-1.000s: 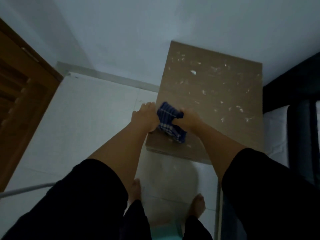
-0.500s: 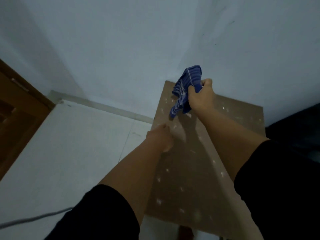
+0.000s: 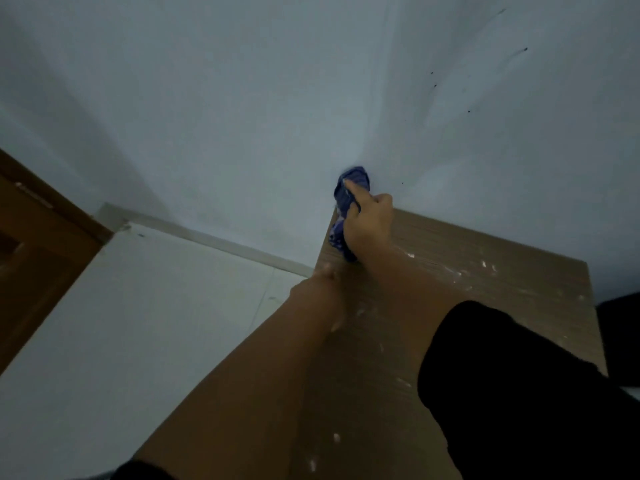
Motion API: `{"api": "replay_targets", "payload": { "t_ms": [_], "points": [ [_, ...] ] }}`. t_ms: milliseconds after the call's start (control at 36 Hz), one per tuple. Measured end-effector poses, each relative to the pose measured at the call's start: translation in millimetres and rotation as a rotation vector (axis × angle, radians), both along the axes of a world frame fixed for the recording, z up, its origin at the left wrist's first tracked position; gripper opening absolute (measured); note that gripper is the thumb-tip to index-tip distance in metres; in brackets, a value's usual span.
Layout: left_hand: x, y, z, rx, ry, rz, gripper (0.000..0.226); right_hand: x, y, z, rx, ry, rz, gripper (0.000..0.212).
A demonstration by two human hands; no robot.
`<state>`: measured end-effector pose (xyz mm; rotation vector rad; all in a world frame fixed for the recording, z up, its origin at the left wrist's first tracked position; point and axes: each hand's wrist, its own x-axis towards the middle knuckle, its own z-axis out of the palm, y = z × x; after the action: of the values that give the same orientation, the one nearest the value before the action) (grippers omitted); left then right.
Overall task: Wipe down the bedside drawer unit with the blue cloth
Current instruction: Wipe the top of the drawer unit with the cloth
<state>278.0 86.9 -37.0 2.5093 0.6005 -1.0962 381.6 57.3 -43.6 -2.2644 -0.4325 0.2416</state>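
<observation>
- The blue cloth (image 3: 349, 202) is grasped in the right hand (image 3: 369, 223), bunched into a wad, with the fingers (image 3: 353, 192) curled round it.
- The cloth is held at the far left corner of the bedside drawer unit (image 3: 485, 289), where the top meets the wall (image 3: 242, 98); its upper part stands against the wall above the far edge, and its lower part hangs down to the unit's top just beside the left edge.
- Whether the cloth's lower end actually touches the wood cannot be told, as the hand covers part of it.
- The left hand (image 3: 320, 289) is seen at the left edge of the unit's top, nearer than the right hand and well apart from the cloth. It is blurred and turned away, so it cannot be told whether it is released or clenched, nor whether the edge is gripped.
- The brown top of the unit is scattered with pale flecks and smears (image 3: 450, 271), which are seen along the far edge, in the middle and toward the near edge.
- A black sleeve (image 3: 519, 393) is seen over the near right part of the top.
- A pale tiled floor (image 3: 121, 341) lies to the left of the unit, and a brown wooden door (image 3: 38, 258) stands at the far left.
</observation>
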Motion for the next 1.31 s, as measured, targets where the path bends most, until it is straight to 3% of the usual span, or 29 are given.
{"api": "replay_targets", "payload": {
  "t_ms": [83,167,222,389,556,861,1111,1306],
  "points": [
    [5.9,5.3,-2.1,-0.028,0.082,0.038,0.085,1.3,4.4,-6.2,-0.350,-0.180,0.019,0.045],
    [8.3,6.1,5.6,-0.032,0.084,-0.015,0.082,3.0,7.9,-16.9,-0.466,-0.337,0.165,0.052],
    [8.4,6.0,9.3,-0.026,0.076,-0.076,0.080,4.5,8.7,-27.5,-0.517,-0.331,0.250,0.056],
    [10.9,7.3,6.5,-0.021,0.085,-0.152,0.074,4.8,6.9,-47.2,-0.406,-0.296,0.224,0.055],
    [10.0,-1.8,-0.8,0.018,0.175,-0.132,0.079,11.3,6.1,-45.2,-0.514,-0.202,0.268,0.051],
    [-10.4,-45.3,-4.1,0.200,-0.294,-0.112,0.070,31.3,-82.3,-43.8,-0.537,-0.198,0.182,0.051],
    [30.3,-139.9,-9.6,0.133,-0.313,-0.399,0.071,62.0,-181.7,-39.1,-0.627,-0.091,0.037,0.052],
    [53.2,-196.6,-13.4,0.098,-0.315,-0.481,0.075,85.4,-256.7,-39.0,-0.643,-0.038,-0.087,0.050]
  ]
}}
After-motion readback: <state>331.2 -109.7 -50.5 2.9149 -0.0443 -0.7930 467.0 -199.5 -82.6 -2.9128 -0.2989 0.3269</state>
